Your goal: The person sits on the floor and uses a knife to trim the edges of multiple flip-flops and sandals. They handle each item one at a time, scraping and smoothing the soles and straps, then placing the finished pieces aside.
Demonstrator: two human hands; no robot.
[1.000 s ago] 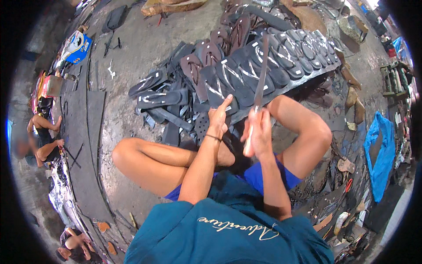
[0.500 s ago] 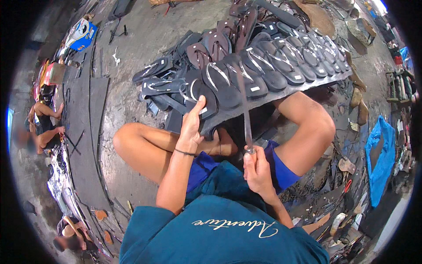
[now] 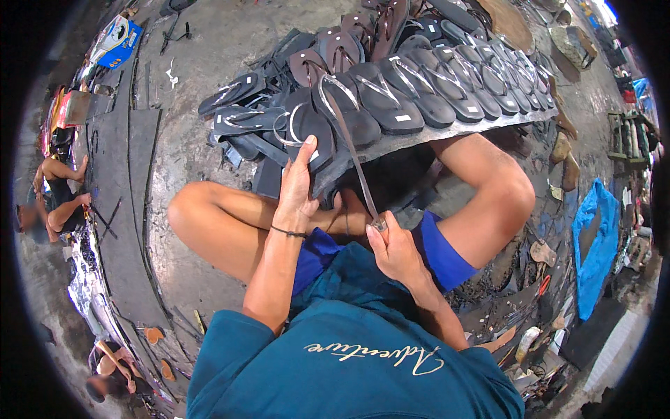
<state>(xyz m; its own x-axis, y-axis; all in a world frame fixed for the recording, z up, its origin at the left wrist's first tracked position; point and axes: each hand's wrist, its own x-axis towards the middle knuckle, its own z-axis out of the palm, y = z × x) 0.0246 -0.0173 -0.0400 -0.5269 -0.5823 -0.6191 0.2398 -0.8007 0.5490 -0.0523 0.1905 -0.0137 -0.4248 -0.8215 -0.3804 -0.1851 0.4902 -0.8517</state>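
Note:
My left hand [image 3: 297, 187] is closed on the leftmost black flip-flop [image 3: 312, 129], its thumb lying on top; its fingers are partly hidden beneath. My right hand [image 3: 395, 250] is wrapped round the base of a long, narrow metal blade [image 3: 356, 159], close to my lap. The blade slants up and to the left, and its far end crosses a black flip-flop with a silvery strap [image 3: 347, 105]. A row of similar flip-flops [image 3: 410, 91] extends to the right along a dark board [image 3: 447, 135] above my crossed legs. Whether the blade touches the flip-flop, I cannot tell.
Loose black flip-flops [image 3: 244, 122] and brown ones [image 3: 342, 52] are heaped behind the row. Flat dark sheets [image 3: 122, 202] cover the floor at left, near two other people. A blue cloth [image 3: 597, 244] and scattered scraps lie at right.
My right hand has shifted left, and the blade's far end has swung left to the flip-flop beside the leftmost one. My left hand keeps its hold. The whole view has shifted slightly.

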